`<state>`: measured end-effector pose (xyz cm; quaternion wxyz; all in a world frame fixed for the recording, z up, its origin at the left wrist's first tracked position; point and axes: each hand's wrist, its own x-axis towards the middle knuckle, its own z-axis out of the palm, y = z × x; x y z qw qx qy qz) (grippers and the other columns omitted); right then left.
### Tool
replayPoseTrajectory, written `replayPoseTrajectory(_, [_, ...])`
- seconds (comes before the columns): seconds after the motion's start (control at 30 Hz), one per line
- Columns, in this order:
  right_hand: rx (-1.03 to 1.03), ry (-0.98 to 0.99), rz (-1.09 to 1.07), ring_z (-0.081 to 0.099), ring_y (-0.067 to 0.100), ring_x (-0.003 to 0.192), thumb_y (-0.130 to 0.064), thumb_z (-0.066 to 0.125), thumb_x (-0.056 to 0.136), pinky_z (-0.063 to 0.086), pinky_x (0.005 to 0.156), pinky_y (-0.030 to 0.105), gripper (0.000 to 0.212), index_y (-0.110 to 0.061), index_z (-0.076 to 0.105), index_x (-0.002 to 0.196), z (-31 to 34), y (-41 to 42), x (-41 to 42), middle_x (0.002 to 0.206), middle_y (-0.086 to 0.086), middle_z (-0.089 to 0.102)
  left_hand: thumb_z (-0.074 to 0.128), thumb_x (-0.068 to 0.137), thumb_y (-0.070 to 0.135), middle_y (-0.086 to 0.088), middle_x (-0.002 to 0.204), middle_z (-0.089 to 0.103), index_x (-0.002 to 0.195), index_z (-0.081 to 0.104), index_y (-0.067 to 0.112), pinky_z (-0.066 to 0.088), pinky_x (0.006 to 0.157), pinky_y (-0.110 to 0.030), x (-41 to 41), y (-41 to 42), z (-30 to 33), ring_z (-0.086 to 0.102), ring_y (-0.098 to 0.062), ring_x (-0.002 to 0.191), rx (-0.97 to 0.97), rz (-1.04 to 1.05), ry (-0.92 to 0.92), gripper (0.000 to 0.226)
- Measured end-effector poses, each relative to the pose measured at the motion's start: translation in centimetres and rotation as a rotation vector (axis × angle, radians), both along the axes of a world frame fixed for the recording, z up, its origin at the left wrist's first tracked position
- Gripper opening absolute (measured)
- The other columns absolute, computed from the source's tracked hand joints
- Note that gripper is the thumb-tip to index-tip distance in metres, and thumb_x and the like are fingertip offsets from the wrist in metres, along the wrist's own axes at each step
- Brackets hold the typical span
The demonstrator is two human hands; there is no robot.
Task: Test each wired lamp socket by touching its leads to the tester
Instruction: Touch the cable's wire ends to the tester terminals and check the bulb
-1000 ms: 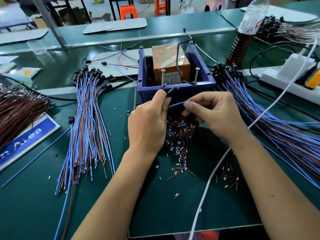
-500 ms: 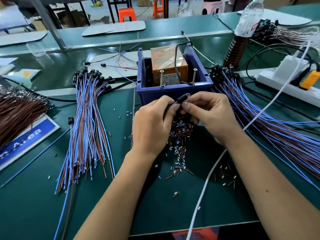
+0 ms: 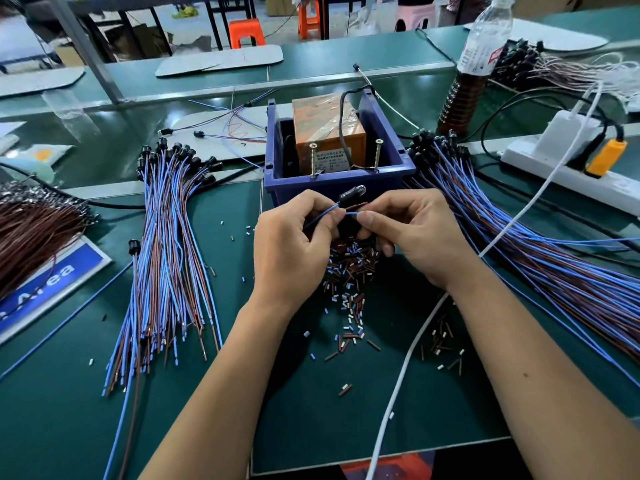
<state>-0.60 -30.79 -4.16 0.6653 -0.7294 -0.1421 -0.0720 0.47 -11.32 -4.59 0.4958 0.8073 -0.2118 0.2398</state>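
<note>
A single wired lamp socket (image 3: 350, 194) is held up just in front of the blue bin (image 3: 337, 180), its black body and clear bulb tip tilted up toward the right. The socket's wires are pinched by the curled fingers of the left hand (image 3: 294, 247), with a blue lead (image 3: 322, 213) seen running down from the socket into that grip. The end of a blue lead is pinched between thumb and forefinger of the right hand (image 3: 412, 237), whose remaining fingers are curled under; the two hands are set close together, nearly touching. Inside the bin an orange tester box (image 3: 329, 128) is seated, with two upright screws (image 3: 313, 159) standing at its front face and a black cable looped over its top. No lead is touching the screws. Below the hands a scatter of cut insulation bits (image 3: 349, 282) in brown, blue and white is spread over the green bench (image 3: 346, 427). A bundle of blue and brown socket wires (image 3: 166, 258) is laid to the left of the bin, and a larger bundle (image 3: 512, 237) is fanned out to the right. A white cable (image 3: 408, 355) is draped across the bench beside the right forearm. A white power strip (image 3: 568, 171) carrying an orange plug lies at the far right, with a bottle (image 3: 474, 64) standing behind it.
</note>
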Motion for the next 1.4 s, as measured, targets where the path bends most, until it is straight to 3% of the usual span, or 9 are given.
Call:
replayPoseTrajectory(0.2, [-0.034, 0.017, -0.027, 0.053, 0.012, 0.045, -0.006, 0.076, 0.092, 0.045, 0.047, 0.019, 0.008, -0.012, 0.077, 0.085, -0.1, -0.7, 0.3, 0.069, 0.009, 0.073, 0.068, 0.097, 0.023, 0.012, 0.064, 0.063, 0.082, 0.066, 0.021, 0.051, 0.058, -0.040, 0.0, 0.1, 0.0, 0.060, -0.012, 0.059, 0.033, 0.007, -0.010, 0.015])
replayPoseTrajectory(0.37, [0.060, 0.042, -0.119, 0.049, 0.014, 0.042, -0.021, 0.084, 0.082, 0.043, 0.044, 0.020, 0.009, -0.014, 0.079, 0.082, -0.2, -2.6, 0.4, 0.069, 0.009, 0.073, 0.067, 0.096, 0.024, 0.008, 0.065, 0.066, 0.081, 0.067, 0.020, 0.053, 0.057, -0.044, 0.7, 1.6, 0.2, 0.062, -0.018, 0.057, -0.045, 0.073, 0.005, 0.016])
replayPoseTrajectory(0.53, [0.088, 0.038, -0.085, 0.044, 0.013, 0.038, -0.023, 0.081, 0.088, 0.044, 0.043, 0.023, 0.006, -0.018, 0.082, 0.093, -0.8, -0.6, 0.4, 0.071, 0.011, 0.073, 0.067, 0.095, 0.026, 0.009, 0.063, 0.064, 0.079, 0.065, 0.022, 0.051, 0.058, -0.041, 0.3, 0.9, 0.0, 0.061, -0.020, 0.058, 0.050, 0.021, 0.009, 0.016])
replayPoseTrajectory(0.8, [0.026, 0.021, -0.135, 0.045, 0.011, 0.040, -0.015, 0.076, 0.095, 0.041, 0.042, 0.024, 0.012, -0.018, 0.077, 0.083, -0.7, 0.0, 0.2, 0.067, 0.006, 0.071, 0.069, 0.094, 0.023, 0.008, 0.063, 0.063, 0.079, 0.066, 0.021, 0.049, 0.056, -0.041, 0.0, 0.5, 0.0, 0.060, -0.021, 0.058, 0.130, -0.008, -0.024, 0.015])
replayPoseTrajectory(0.93, [0.103, -0.042, -0.197, 0.046, 0.012, 0.039, -0.013, 0.074, 0.097, 0.044, 0.043, 0.024, 0.011, -0.007, 0.073, 0.088, -0.3, -0.6, 0.1, 0.066, 0.005, 0.067, 0.068, 0.096, 0.019, 0.007, 0.062, 0.063, 0.079, 0.065, 0.018, 0.051, 0.056, -0.038, 0.1, 1.1, 0.2, 0.060, -0.020, 0.056, -0.012, 0.026, -0.003, 0.016])
replayPoseTrajectory(1.03, [0.116, -0.057, -0.178, 0.050, 0.008, 0.039, -0.011, 0.079, 0.092, 0.044, 0.041, 0.023, 0.003, -0.010, 0.077, 0.094, 0.0, -0.3, -0.2, 0.070, 0.006, 0.072, 0.068, 0.097, 0.015, 0.004, 0.065, 0.065, 0.080, 0.064, 0.018, 0.049, 0.055, -0.031, -0.3, 0.6, 0.6, 0.060, -0.018, 0.057, -0.156, 0.039, -0.029, 0.017])
replayPoseTrajectory(1.2, [0.269, -0.008, -0.013, 0.043, 0.012, 0.036, -0.016, 0.078, 0.090, 0.039, 0.037, 0.021, 0.010, -0.014, 0.080, 0.099, -0.6, 3.7, -1.0, 0.072, 0.009, 0.073, 0.066, 0.099, 0.018, 0.003, 0.069, 0.064, 0.082, 0.064, 0.012, 0.053, 0.057, -0.041, -1.3, -1.2, 0.6, 0.062, -0.020, 0.061, -0.245, 0.023, -0.025, 0.018])
replayPoseTrajectory(1.4, [0.440, 0.043, -0.070, 0.041, 0.010, 0.037, -0.024, 0.077, 0.081, 0.035, 0.041, 0.028, 0.011, -0.018, 0.082, 0.089, -0.2, 4.6, -1.2, 0.070, 0.010, 0.070, 0.066, 0.100, 0.017, -0.001, 0.071, 0.067, 0.084, 0.068, 0.008, 0.053, 0.058, -0.044, -1.6, -1.4, 0.6, 0.064, -0.025, 0.063, -0.268, 0.010, -0.014, 0.018])
